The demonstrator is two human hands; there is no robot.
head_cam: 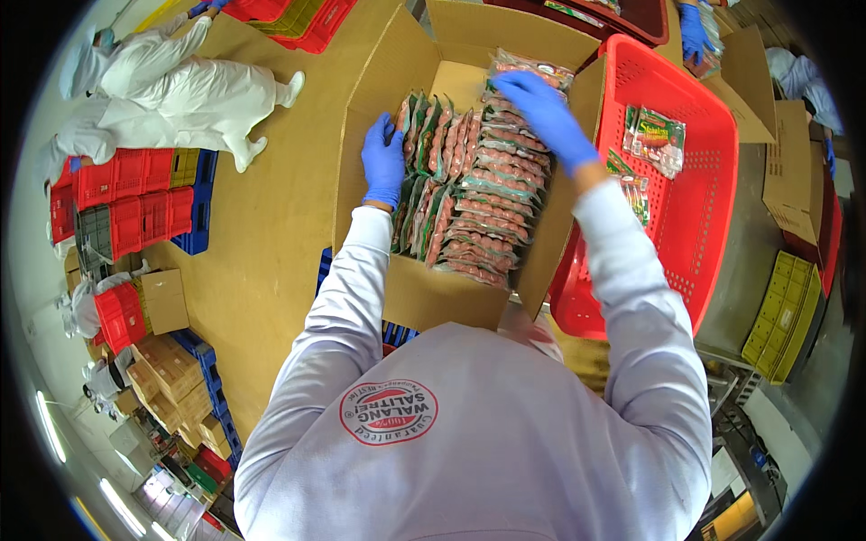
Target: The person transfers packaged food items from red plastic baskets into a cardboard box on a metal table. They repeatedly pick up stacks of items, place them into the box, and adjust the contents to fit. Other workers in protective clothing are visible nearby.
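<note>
A large open cardboard box point(369, 88) stands before me, holding rows of clear sausage packs point(500, 196) set on edge. My left hand point(383, 162), in a blue glove, rests inside the box's left side against the upper left row of packs point(433, 138); whether it grips one cannot be told. My right hand point(541, 115), also gloved in blue, reaches over the right column near its far end, beside a pack point(531, 66) lying at the top. Its fingertips are blurred, so its hold is unclear. Bare box bottom shows between the far flap and the packs.
A red perforated basket point(717, 182) with several sausage packs point(656, 138) adjoins the box on the right. Beyond stand a dark red crate point(649, 20) and a co-worker's gloved hand point(693, 34) at another box. Co-workers in white point(196, 101) and stacked red crates point(128, 189) are at left.
</note>
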